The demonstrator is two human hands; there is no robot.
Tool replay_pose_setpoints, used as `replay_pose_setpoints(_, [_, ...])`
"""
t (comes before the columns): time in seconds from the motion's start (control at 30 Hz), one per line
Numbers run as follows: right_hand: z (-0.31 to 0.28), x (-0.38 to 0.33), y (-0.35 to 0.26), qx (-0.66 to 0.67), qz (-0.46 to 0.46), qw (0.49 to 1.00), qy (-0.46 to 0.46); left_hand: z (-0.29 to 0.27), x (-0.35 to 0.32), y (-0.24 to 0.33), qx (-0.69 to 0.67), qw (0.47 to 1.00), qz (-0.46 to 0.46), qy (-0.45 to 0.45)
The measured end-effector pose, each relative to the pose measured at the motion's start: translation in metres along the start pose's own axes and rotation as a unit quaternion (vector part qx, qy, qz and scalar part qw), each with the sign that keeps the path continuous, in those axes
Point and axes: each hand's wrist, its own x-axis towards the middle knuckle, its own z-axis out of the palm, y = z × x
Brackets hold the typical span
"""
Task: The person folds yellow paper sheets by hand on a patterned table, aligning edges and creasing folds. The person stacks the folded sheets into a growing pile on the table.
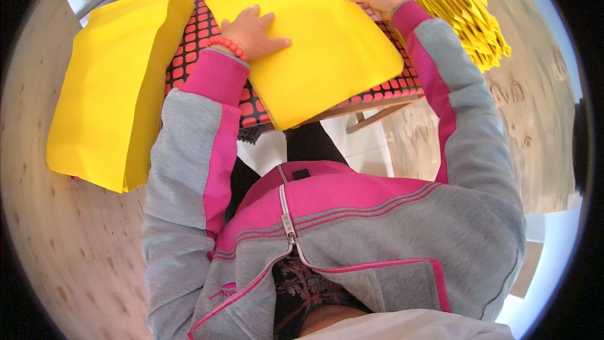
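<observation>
A flat yellow felt-like sheet [321, 38] lies across the red-and-black patterned cloth in front of me, its near corner jutting past the edge. My left hand [250, 33], with a red beaded bracelet at the wrist, rests on the sheet's left part, palm down and fingers spread. At the sheet's upper right edge, my right hand [377, 5] grips the rim with its thumb on top; its other fingers are partly hidden. Whether the sheet has one layer or more, I cannot tell.
A thick stack of yellow sheets [113, 69] stands at the left. At the far right lies a pile of folded yellow pieces [447, 6] with ruffled edges. The patterned cloth [189, 44] covers a wooden-legged table [377, 116]. Wood-grain surfaces flank both sides.
</observation>
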Motion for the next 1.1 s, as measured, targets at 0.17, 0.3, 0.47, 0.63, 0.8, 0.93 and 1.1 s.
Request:
replay_pose_setpoints(0.17, [0.005,0.057,-0.03,0.126,-0.019,0.99,-0.054,-0.002,-0.002,-0.002,-0.002,1.0,0.008,0.01])
replay_pose_setpoints(0.3, [0.013,0.075,-0.049,0.057,-0.062,0.996,-0.034,-0.006,-0.001,-0.003,-0.005,1.0,0.021,0.011])
replay_pose_setpoints(0.47, [0.028,0.074,-0.041,-0.587,-0.329,0.704,0.228,-0.008,-0.001,-0.004,0.002,1.0,0.011,0.024])
replay_pose_setpoints(0.63, [0.038,0.063,-0.022,-0.594,-0.479,0.572,0.302,-0.006,-0.001,-0.004,0.018,0.999,-0.002,0.027])
replay_pose_setpoints(0.8, [0.005,0.069,-0.038,-0.078,-0.151,0.985,0.018,-0.008,0.0,-0.006,0.012,1.0,-0.007,0.005])
replay_pose_setpoints(0.93, [-0.019,0.084,-0.035,0.069,-0.095,0.988,-0.103,-0.007,0.0,-0.007,0.016,0.999,-0.002,0.032])
replay_pose_setpoints(1.1, [-0.02,0.1,-0.031,0.055,-0.081,0.991,-0.091,-0.006,0.001,-0.009,0.008,1.0,-0.002,0.027])
